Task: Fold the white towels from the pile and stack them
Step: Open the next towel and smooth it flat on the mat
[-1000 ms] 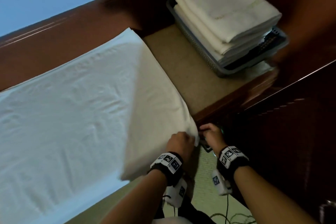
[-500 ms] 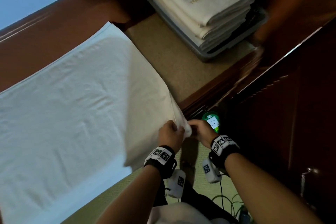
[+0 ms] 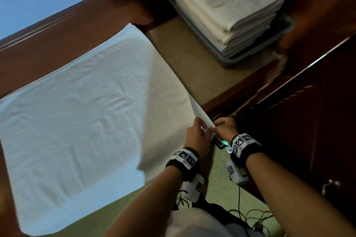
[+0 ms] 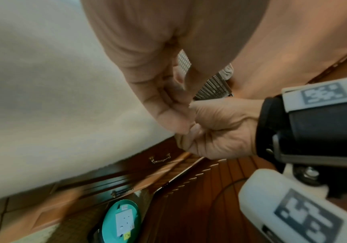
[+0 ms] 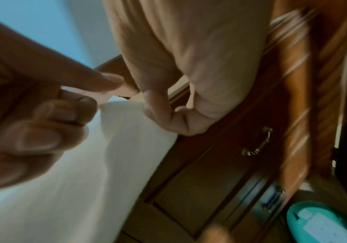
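While head view hides it, left hand (image 4: pixel 168 105) pinches towel (image 4: pixel 54 98)

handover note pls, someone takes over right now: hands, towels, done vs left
Left hand: grip pinching the near right corner of the spread white towel.
Right hand: pinching the same corner, right beside the left.
Towel: lies flat on the wooden surface, only that corner lifted.
Done: a stack of folded towels sits in the grey basket, far right.
Left: fold this towel and add it to the stack. The unfolded pile is not in view.
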`<state>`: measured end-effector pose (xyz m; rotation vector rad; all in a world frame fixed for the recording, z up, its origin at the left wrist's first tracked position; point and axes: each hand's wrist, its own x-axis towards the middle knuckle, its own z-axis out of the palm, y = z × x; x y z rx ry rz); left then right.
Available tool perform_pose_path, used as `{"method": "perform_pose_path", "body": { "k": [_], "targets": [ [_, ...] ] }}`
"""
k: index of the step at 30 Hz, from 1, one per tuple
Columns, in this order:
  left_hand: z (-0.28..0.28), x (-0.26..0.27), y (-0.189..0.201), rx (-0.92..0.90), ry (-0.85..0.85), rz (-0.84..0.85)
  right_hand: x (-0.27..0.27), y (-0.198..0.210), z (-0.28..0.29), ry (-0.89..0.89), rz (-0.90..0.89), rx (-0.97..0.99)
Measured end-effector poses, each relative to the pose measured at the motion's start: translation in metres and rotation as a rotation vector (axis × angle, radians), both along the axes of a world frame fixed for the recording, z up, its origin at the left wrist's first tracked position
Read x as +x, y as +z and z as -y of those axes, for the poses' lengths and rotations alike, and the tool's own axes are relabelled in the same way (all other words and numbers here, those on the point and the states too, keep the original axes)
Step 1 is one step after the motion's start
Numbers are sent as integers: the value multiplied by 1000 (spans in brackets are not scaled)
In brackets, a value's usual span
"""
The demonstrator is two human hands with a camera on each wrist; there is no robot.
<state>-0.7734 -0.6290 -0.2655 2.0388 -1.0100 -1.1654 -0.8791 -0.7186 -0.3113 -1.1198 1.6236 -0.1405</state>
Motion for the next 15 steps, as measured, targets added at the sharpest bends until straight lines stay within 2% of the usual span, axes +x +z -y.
{"method": "perform_pose_path", "body": {
  "k": [2, 4, 6, 9, 12, 15],
  "targets": [
    [-5, 5, -3, -42, -61, -9, -1, -7, -1, -4, 36, 83],
    [-12, 17, -5, -70, -107, 74, -5, -12, -1, -45, 52, 130],
    [-19, 37, -10, -80, -126, 271, -10, -18, 5, -188, 39, 77],
    [-27, 79, -16, -25, -147, 581, -7, -20, 9, -327, 23, -156],
    [-30, 118, -29, 166, -193, 729, 14, -10, -5, -153, 102, -161],
    [-34, 148, -51, 237, -225, 781, 21, -8, -12, -97, 4, -208]
  ]
}}
